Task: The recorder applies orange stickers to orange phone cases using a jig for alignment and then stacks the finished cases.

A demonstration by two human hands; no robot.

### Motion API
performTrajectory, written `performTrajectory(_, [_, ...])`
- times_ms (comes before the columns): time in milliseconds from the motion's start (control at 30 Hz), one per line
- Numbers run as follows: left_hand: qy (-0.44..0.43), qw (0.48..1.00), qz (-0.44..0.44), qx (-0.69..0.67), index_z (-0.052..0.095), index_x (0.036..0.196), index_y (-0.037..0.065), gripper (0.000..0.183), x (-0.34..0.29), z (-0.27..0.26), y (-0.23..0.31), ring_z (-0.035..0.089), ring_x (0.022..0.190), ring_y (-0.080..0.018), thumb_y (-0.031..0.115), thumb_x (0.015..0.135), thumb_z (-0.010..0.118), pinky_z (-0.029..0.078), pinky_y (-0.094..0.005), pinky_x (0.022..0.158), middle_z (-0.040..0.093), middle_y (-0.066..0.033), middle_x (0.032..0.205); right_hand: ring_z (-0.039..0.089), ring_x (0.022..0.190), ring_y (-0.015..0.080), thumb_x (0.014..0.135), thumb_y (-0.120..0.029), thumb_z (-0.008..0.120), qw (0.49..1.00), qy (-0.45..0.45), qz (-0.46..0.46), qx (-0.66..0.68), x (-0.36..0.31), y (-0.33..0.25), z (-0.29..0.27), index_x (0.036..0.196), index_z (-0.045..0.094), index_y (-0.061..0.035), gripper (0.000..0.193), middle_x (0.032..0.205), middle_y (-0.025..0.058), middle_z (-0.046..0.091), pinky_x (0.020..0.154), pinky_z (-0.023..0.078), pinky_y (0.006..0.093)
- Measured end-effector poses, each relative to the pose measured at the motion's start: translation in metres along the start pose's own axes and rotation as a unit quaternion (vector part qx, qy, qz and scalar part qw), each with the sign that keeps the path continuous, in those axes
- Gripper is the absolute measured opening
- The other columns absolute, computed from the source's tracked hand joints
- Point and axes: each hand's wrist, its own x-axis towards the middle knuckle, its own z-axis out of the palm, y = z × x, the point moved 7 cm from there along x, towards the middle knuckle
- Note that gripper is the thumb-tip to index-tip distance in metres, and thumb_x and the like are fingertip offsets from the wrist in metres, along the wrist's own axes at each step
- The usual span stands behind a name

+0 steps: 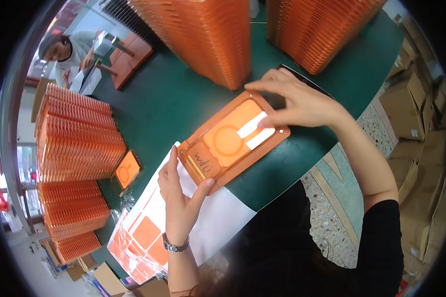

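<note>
A reddish-brown rectangular jig is tilted in front of me, over the table's near edge. Set in it lies an orange phone-back-shaped sheet with a round ring mark and bright white strips at one end. Handwriting shows on the jig's near-left part. My left hand, with a metal watch on the wrist, holds that end between thumb and fingers. My right hand spans the far-right end, fingertip at the jig's corner and thumb by the white strips. Beneath the jig lies a white sheet with orange shapes, partly under clear plastic.
Tall stacks of orange trays stand at the back, back right and left. A single orange piece rests beside the left stack. A dark flat object lies behind my right hand. Across the table a person works; cardboard boxes fill the right.
</note>
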Motion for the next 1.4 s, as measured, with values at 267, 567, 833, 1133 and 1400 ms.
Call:
performTrajectory(267, [0.014, 0.985, 0.103, 0.138, 0.048, 0.152, 0.016, 0.084, 0.009, -0.002, 0.007, 0.021, 0.152, -0.0461, 0.046, 0.082, 0.081, 0.022, -0.0550, 0.119, 0.022, -0.0278, 0.164, 0.046, 0.119, 0.0342, 0.062, -0.052, 0.090, 0.982, -0.080, -0.059, -0.163, -0.003, -0.027, -0.002, 0.142, 0.060, -0.0153, 0.093, 0.130, 0.0160, 0.051, 0.104, 0.042, 0.0431])
performTrajectory(567, [0.048, 0.913, 0.365, 0.176, 0.028, 0.158, 0.007, 0.106, 0.011, 0.003, 0.012, 0.038, 0.144, -0.0422, 0.057, 0.079, 0.079, 0.022, -0.0599, 0.120, 0.042, -0.0245, 0.152, 0.039, 0.146, 0.0354, 0.075, -0.045, 0.086, 0.957, -0.151, -0.227, -0.098, -0.003, -0.066, 0.022, 0.147, 0.053, -0.0093, 0.087, 0.150, 0.0143, 0.050, 0.121, 0.028, 0.0515])
performTrajectory(833, [0.283, 0.932, 0.228, 0.011, 0.023, 0.160, 0.006, 0.100, -0.048, -0.101, 0.030, 0.020, 0.152, -0.0468, 0.032, 0.084, 0.082, 0.021, -0.0531, 0.122, 0.018, -0.0276, 0.165, 0.063, 0.113, 0.0333, 0.066, -0.036, 0.092, 0.918, 0.189, -0.309, -0.162, -0.022, -0.178, -0.085, 0.140, 0.056, 0.0009, 0.090, 0.123, 0.0195, 0.059, 0.095, 0.052, 0.0390])
performTrajectory(1133, [0.301, 0.892, -0.214, 0.261, 0.035, 0.154, 0.001, 0.080, -0.229, -0.104, -0.162, 0.037, 0.144, -0.0445, 0.031, 0.091, 0.073, 0.034, -0.0501, 0.115, 0.037, -0.0286, 0.155, 0.067, 0.104, 0.0307, 0.071, -0.069, 0.075, 0.930, 0.177, 0.055, -0.317, 0.121, -0.178, -0.142, 0.114, 0.069, 0.0067, 0.087, 0.109, 0.0220, 0.068, 0.089, 0.051, 0.0363])
performTrajectory(1400, [0.263, 0.859, -0.349, 0.265, 0.050, 0.143, 0.000, 0.086, -0.275, -0.098, -0.165, 0.054, 0.109, -0.0401, 0.049, 0.080, 0.079, 0.044, -0.0512, 0.089, 0.052, -0.0209, 0.117, 0.072, 0.088, 0.0303, 0.072, -0.072, 0.073, 0.918, 0.122, 0.037, -0.376, 0.116, -0.171, -0.131, 0.102, 0.071, 0.0075, 0.085, 0.091, 0.0214, 0.072, 0.078, 0.053, 0.0377])
